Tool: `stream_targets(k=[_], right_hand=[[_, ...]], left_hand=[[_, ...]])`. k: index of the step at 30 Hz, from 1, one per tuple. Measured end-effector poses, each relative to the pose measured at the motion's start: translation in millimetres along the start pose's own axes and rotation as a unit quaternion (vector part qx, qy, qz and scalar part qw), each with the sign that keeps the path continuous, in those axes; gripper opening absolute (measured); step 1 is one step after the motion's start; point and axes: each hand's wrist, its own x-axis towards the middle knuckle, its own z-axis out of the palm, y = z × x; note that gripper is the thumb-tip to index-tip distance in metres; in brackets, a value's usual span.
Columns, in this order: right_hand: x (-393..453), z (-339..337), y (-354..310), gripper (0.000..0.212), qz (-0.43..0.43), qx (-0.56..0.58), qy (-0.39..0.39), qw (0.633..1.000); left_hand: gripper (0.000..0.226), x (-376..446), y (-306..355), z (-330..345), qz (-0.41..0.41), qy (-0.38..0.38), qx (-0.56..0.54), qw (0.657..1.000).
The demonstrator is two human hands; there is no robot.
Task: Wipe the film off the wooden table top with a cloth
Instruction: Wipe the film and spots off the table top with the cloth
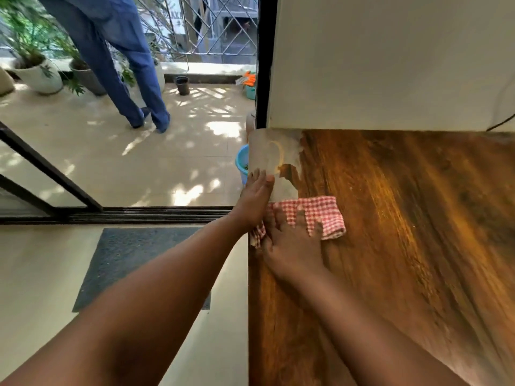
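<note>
A dark wooden table top (404,218) fills the right half of the view. A pale whitish film (267,151) covers its far left corner, with a bare patch of wood showing inside it. My right hand (292,246) lies flat, fingers spread, pressing a red-and-white checked cloth (320,213) onto the wood just below the film. My left hand (255,199) rests flat at the table's left edge, fingertips on the film, holding nothing.
A white wall (390,65) runs behind the table. A blue bucket (242,162) stands on the floor by the far corner. A dark mat (133,263) lies left of the table. A person in blue trousers (122,65) stands beyond the sliding door, near potted plants (36,71).
</note>
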Motion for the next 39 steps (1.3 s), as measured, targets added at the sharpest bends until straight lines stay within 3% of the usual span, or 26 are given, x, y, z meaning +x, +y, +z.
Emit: stream_targets(k=[2, 3, 4, 6, 8, 9, 12, 15, 19, 22, 25, 30, 34, 39], right_hand=[[-27.2, 8.5, 9.7, 0.057, -0.046, -0.005, 0.008, 0.999], [-44.6, 12.4, 18.1, 0.056, -0.062, -0.004, 0.001, 0.998], [-60.4, 14.9, 27.3, 0.053, -0.071, -0.004, -0.012, 0.997], [-75.3, 13.4, 44.6, 0.046, -0.065, -0.007, -0.040, 0.997], [-62.8, 6.2, 52.4, 0.044, -0.053, -0.012, -0.051, 0.997], [-49.5, 3.2, 52.7, 0.044, -0.049, -0.015, -0.046, 0.998], [5.2, -3.4, 40.7, 0.053, -0.043, -0.019, -0.032, 0.998], [50.7, -10.5, 17.4, 0.056, -0.038, -0.021, -0.038, 0.998], [33.5, -2.4, 11.7, 0.055, -0.079, -0.009, -0.002, 0.997], [-15.0, 5.4, 30.9, 0.043, -0.136, -0.004, -0.016, 0.991], [-22.0, -1.5, 52.2, 0.039, -0.140, -0.012, -0.038, 0.989], [60.9, -25.3, 62.3, 0.052, -0.056, -0.029, 0.003, 0.998], [121.0, -33.9, 37.5, 0.055, -0.009, -0.011, -0.026, 1.000], [84.2, -17.2, 46.1, 0.047, -0.142, -0.029, -0.015, 0.989]], left_hand=[[0.069, 9.2, -1.9, 3.6, -0.005, 0.008, 0.109, 0.994], [0.067, 14.8, -1.2, 4.0, -0.018, 0.021, 0.109, 0.994], [0.068, 17.8, 2.2, 1.8, -0.032, 0.036, 0.073, 0.996], [0.074, 22.1, 7.3, -7.5, -0.083, 0.041, -0.130, 0.987], [0.080, 18.9, 9.4, -18.8, -0.109, 0.004, -0.358, 0.927], [0.088, 17.1, 9.2, -23.3, -0.116, -0.015, -0.420, 0.900], [0.112, 16.6, -1.9, -29.3, -0.129, -0.049, -0.511, 0.848], [0.123, 17.8, -11.2, -32.1, -0.120, -0.074, -0.565, 0.813], [0.128, 19.4, -19.2, -37.0, -0.120, -0.105, -0.616, 0.772], [0.126, 22.7, -18.0, -39.7, -0.128, -0.103, -0.616, 0.771], [0.128, 24.9, -17.8, -42.0, -0.138, -0.085, -0.606, 0.779], [0.130, 18.7, -28.1, -40.4, -0.128, -0.067, -0.622, 0.770], [0.133, 18.6, -33.4, -39.6, -0.120, -0.072, -0.630, 0.764], [0.135, 19.9, -34.4, -39.9, -0.110, -0.091, -0.648, 0.748]])
